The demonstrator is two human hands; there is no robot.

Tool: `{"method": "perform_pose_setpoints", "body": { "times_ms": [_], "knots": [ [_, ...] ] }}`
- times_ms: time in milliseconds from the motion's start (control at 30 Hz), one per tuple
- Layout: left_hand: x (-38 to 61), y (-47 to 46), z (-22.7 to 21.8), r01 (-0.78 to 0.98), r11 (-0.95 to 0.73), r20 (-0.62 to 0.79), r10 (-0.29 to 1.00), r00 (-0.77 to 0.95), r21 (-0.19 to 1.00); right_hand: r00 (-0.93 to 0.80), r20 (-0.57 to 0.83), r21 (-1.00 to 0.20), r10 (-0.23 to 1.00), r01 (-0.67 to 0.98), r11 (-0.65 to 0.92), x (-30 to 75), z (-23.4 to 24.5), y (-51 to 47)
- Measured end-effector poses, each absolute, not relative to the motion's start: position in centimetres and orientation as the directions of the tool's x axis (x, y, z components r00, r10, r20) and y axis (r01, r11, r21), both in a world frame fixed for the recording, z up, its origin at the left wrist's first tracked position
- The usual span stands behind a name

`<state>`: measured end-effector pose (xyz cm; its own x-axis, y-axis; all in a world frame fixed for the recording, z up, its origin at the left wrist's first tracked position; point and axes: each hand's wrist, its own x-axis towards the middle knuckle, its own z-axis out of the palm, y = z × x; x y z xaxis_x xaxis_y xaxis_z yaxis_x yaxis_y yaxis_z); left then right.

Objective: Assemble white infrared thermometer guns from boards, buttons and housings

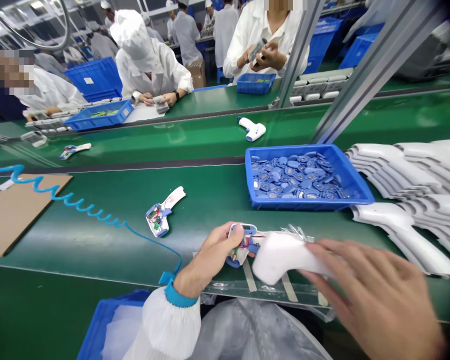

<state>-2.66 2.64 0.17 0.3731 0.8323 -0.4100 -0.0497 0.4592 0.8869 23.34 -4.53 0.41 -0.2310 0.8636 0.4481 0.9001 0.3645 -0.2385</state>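
Note:
My left hand (213,252) grips an opened thermometer-gun half (243,242), with its blue parts and red and green wires facing up. Its thumb presses on the head of the piece. In my right hand (375,285) is a white plastic shell half (285,255), held by the handle end and slightly blurred. The shell hangs just right of the opened half and overlaps it in view, so whether they touch I cannot tell. Another opened thermometer-gun half (159,217) lies on the green bench to the left. A blue wrist strap (178,295) circles my left wrist.
A blue tray (253,200) of small blue parts stands beyond my hands. Stacked white shells (401,220) lie at right. A coiled blue cord (78,202) crosses the left side above cardboard (18,215). A white thermometer gun (253,129) lies on the conveyor; co-workers sit behind it.

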Motion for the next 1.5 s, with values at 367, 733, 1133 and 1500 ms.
{"method": "perform_pose_setpoints", "body": {
  "times_ms": [367, 733, 1133, 1500],
  "knots": [
    [-3.1, 2.1, -0.1, 0.15, 0.207, -0.254, 0.845, 0.471, 0.967, -0.345, 0.304, -0.346, 0.888, 0.829, 0.44, 17.5, -0.2, -1.5],
    [-1.8, 1.2, 1.3, 0.489, -0.125, -0.135, 0.877, 0.461, 0.863, -0.011, 0.43, -0.549, 0.903, 0.791, 0.271, 10.5, 2.0, 2.4],
    [-1.5, 0.5, 0.9, 0.582, -0.195, -0.115, 0.884, 0.453, 0.789, 0.057, 0.383, -0.617, 0.922, 0.759, 0.209, 11.5, 2.1, 1.8],
    [-7.2, 1.8, 3.1, 0.724, -0.175, -0.122, 0.933, 0.338, 0.667, -0.026, 0.073, -0.515, 0.997, 0.855, 0.06, 17.7, 4.6, 10.0]
  ]
}}
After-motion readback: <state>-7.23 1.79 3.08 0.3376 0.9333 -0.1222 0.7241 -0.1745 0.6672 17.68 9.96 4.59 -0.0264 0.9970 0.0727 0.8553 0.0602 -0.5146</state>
